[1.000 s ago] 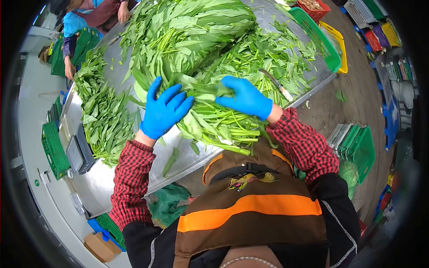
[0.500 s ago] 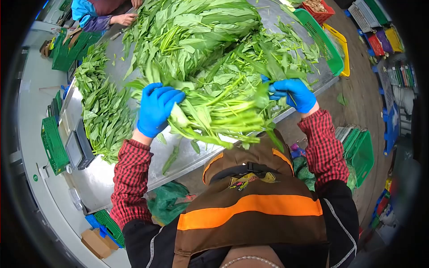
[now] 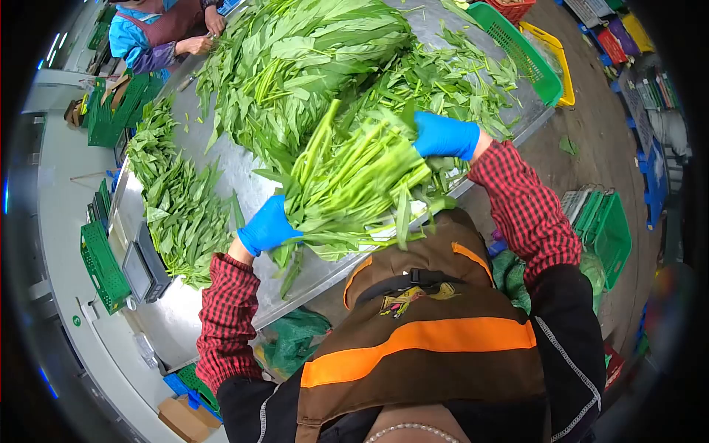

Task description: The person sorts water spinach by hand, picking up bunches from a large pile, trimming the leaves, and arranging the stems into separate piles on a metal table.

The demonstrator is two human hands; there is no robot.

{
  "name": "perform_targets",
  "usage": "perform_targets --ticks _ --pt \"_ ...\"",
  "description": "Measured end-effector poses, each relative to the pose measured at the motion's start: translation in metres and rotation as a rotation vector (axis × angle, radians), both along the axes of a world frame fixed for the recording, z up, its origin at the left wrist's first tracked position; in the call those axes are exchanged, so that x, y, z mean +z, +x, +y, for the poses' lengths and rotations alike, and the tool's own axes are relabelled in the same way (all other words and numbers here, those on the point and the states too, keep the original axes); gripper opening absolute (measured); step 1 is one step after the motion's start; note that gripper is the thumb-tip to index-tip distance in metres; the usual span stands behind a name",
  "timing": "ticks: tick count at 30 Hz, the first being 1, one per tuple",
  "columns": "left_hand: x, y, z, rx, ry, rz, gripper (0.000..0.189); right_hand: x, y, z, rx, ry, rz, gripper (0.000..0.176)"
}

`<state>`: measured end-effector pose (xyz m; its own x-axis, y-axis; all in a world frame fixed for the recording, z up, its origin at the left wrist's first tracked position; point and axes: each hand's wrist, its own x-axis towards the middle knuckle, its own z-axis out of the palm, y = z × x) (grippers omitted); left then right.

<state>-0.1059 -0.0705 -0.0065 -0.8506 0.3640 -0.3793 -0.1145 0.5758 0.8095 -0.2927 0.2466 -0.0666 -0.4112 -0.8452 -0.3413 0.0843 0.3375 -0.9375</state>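
Observation:
A bunch of leafy green stems (image 3: 362, 173) lies between my two blue-gloved hands, above the near edge of the metal table (image 3: 247, 173). My left hand (image 3: 269, 227) grips its left side, with fingers partly hidden under the leaves. At the bunch's upper right, my right hand (image 3: 445, 136) is closed on it, its fingertips hidden by stems and leaves. Behind the bunch rises a large heap of the same greens (image 3: 310, 59), with loose leaves to its right. A long row of greens (image 3: 177, 199) runs down the table's left side.
Another person's hands (image 3: 199, 43) are at the table's far left edge. A dark-framed scale (image 3: 145, 263) stands at the left edge. Green (image 3: 517, 55) and yellow (image 3: 559, 63) baskets are at the far right, a green crate (image 3: 613, 240) on the floor at right.
My left hand has moved down, and my right hand has moved left and up onto the bunch. The bunch's stems now tilt upward. The other person's second hand shows more.

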Motion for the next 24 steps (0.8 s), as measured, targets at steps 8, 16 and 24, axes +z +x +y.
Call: perform_targets --ticks 8,16,24 --pt "-0.018 0.034 0.016 0.086 0.32 -0.2 0.069 0.039 0.01 0.037 -0.271 0.083 -0.226 0.034" --pt "-0.03 0.059 0.04 0.261 0.303 -0.251 0.064 0.054 0.05 0.009 -0.252 -0.135 0.352 0.042" --pt "-0.04 0.084 0.049 0.289 0.465 -0.309 0.074 -0.045 0.021 0.032 -0.38 -0.027 0.515 0.032"
